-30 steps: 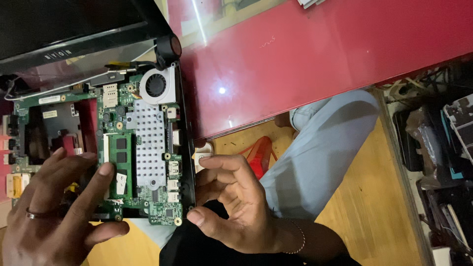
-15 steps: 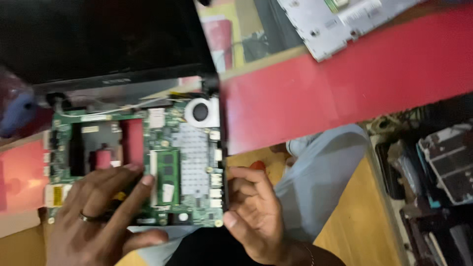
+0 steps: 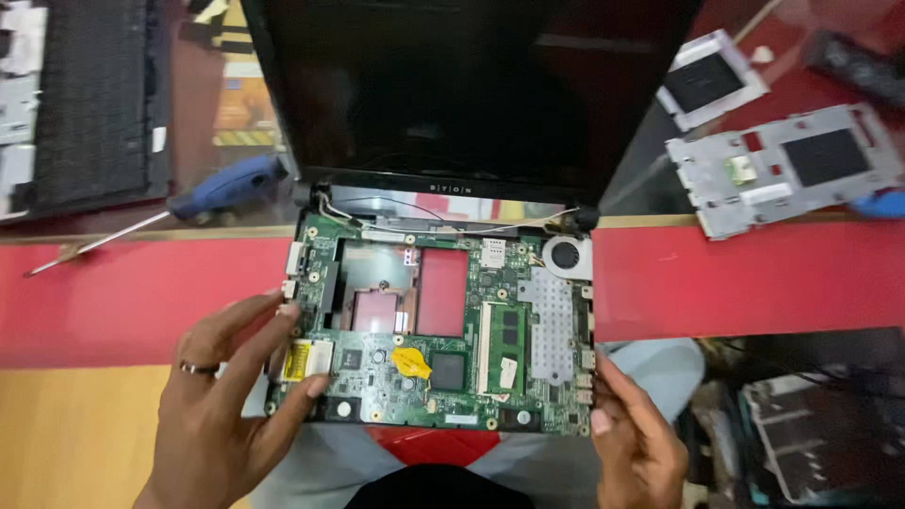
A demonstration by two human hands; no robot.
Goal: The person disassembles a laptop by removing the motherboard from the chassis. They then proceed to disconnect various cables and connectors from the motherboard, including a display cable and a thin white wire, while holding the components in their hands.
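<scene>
A green laptop motherboard (image 3: pixel 443 320) lies on the red table edge, still joined by thin wires to the dark laptop screen (image 3: pixel 462 90) standing behind it. It carries a round fan (image 3: pixel 566 254), a silver heat shield (image 3: pixel 551 325) and a memory stick (image 3: pixel 504 344). My left hand (image 3: pixel 226 405), with a ring on one finger, grips the board's left edge with spread fingers. My right hand (image 3: pixel 632 438) holds the board's lower right corner between thumb and fingers.
A blue-handled screwdriver (image 3: pixel 222 188) lies left of the screen. A black keyboard (image 3: pixel 90 104) rests at the far left. Silver metal frame parts (image 3: pixel 787 165) and a smaller frame (image 3: pixel 707 85) sit at the right. Dark clutter (image 3: pixel 801 434) fills the floor at lower right.
The view has swung up and left, bringing the whole board and screen into the middle. My left hand slid from the board's middle to its left edge; my right hand stays at the right corner.
</scene>
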